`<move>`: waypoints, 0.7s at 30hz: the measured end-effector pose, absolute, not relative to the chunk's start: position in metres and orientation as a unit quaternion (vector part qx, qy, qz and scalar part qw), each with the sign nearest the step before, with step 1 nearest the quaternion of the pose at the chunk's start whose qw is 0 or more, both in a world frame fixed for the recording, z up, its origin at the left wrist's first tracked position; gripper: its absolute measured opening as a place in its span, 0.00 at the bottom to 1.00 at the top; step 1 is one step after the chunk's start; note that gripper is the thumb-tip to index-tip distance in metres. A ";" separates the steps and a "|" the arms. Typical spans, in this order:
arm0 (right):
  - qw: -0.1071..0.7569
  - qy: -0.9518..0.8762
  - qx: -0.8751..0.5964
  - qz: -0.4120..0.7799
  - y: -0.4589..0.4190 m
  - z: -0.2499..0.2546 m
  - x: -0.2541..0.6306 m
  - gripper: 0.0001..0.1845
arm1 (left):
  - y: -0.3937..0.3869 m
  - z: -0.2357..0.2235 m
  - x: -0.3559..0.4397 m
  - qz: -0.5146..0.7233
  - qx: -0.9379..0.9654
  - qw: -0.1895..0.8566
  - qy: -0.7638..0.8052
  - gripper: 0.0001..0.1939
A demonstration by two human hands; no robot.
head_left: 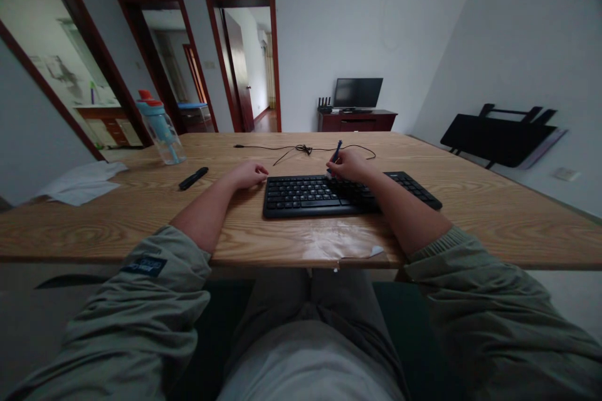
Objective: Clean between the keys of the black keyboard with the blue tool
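Note:
A black keyboard [305, 195] lies on the wooden table in front of me, its keys facing up. My right hand [350, 164] is closed around a small blue-handled brush [337, 151], held upright. The brush's pale lower end meets the keys in the upper middle part of the keyboard. At the keyboard's upper left corner is my left hand [248, 175], with curled fingers and the fingertips against the edge. My right forearm hides part of the keys on the right side.
A black cable [303, 149] lies bundled behind the keyboard. To the left are a dark pen-like object [193, 178], a clear water bottle [162, 131] with a red lid, and white tissues [87, 183]. Some clear film [362, 254] covers the table's front edge [282, 261].

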State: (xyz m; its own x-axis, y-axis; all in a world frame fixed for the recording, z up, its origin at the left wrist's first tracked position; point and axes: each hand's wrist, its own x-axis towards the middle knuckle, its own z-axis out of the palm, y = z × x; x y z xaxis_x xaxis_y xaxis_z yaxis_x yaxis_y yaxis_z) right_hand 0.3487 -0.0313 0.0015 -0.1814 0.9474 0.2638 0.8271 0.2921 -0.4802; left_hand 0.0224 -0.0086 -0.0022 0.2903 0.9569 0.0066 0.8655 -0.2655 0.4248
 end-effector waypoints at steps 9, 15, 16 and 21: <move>0.327 -0.721 -0.596 0.134 -0.042 0.010 0.355 0.09 | -0.010 -0.006 0.027 0.125 0.789 0.149 0.582 0.18; 0.247 -0.732 -0.629 0.088 -0.051 0.016 0.356 0.10 | -0.012 -0.005 0.020 0.124 0.786 0.163 0.583 0.19; 0.239 -0.735 -0.629 0.084 -0.050 0.015 0.357 0.09 | -0.012 -0.005 0.020 0.123 0.783 0.168 0.586 0.20; 0.225 -0.763 -0.600 0.086 -0.044 0.015 0.365 0.08 | -0.013 -0.005 0.017 0.127 0.773 0.191 0.592 0.21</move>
